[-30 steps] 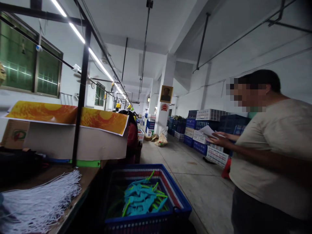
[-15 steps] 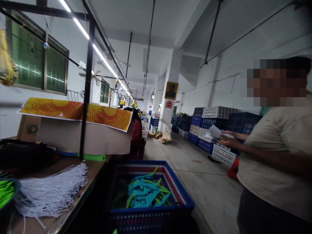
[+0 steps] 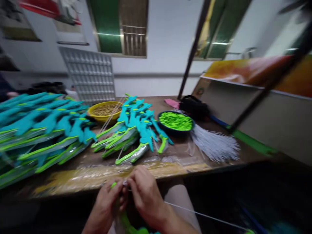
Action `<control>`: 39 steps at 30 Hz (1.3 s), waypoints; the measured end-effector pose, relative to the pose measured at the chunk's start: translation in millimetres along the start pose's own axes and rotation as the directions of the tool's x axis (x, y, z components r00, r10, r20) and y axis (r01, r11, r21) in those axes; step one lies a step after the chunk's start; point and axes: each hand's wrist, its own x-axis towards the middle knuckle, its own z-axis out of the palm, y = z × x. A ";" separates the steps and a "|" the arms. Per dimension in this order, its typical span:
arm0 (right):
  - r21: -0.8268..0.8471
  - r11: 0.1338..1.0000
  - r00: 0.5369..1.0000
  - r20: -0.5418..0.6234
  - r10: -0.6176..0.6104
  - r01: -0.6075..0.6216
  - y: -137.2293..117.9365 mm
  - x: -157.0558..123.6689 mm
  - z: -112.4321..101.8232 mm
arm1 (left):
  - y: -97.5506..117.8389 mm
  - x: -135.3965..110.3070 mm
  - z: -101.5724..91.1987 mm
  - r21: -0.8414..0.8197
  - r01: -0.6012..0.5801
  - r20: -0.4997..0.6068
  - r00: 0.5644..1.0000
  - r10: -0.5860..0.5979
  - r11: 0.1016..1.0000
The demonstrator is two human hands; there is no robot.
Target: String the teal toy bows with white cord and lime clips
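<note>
Both my hands are together below the table's front edge. My left hand (image 3: 106, 203) is closed around the green limb of a toy bow (image 3: 125, 222), whose lower part with a bit of teal runs out of the bottom of the view. My right hand (image 3: 148, 196) pinches a white cord (image 3: 202, 214) against the limb's end, fingertips touching the left hand's. The cord trails to the right from under the right wrist. The exact join between cord and limb is hidden by my fingers. Straight ahead lies a pile of teal and green toy bows (image 3: 138, 122).
A larger heap of bows (image 3: 41, 120) covers the table's left. Behind are a yellow bowl of small tan pieces (image 3: 106, 112) and a dark bowl of green pieces (image 3: 175, 122). A bundle of white cords (image 3: 216, 144) lies right of them. A dark post (image 3: 265, 87) slants at right.
My view has swung left and down from the aisle, the crate and a standing person to the table. My hands, out of view before, now show at the bottom.
</note>
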 end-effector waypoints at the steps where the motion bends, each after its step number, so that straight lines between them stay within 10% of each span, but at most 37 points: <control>1: 0.100 0.994 0.999 0.005 0.039 -0.039 -3.5 1.3 1.4 | -1.0 -3.0 0.7 -0.014 -0.027 -0.030 0.999 0.026 1.000; 7: 0.381 0.920 0.991 0.124 0.054 -0.097 -11.1 2.6 -16.4 | -3.7 -6.9 14.9 -0.056 -0.085 -0.023 0.996 0.083 0.995; 28: -0.063 0.990 0.992 0.046 -0.120 0.123 -6.1 -9.3 4.8 | -7.5 -13.3 8.4 0.132 -0.170 -0.027 0.984 0.175 0.976; 39: -0.024 0.997 0.997 -0.024 -0.078 0.077 -0.4 -14.4 8.5 | -7.7 -10.2 9.6 0.114 -0.143 -0.060 0.987 0.150 0.983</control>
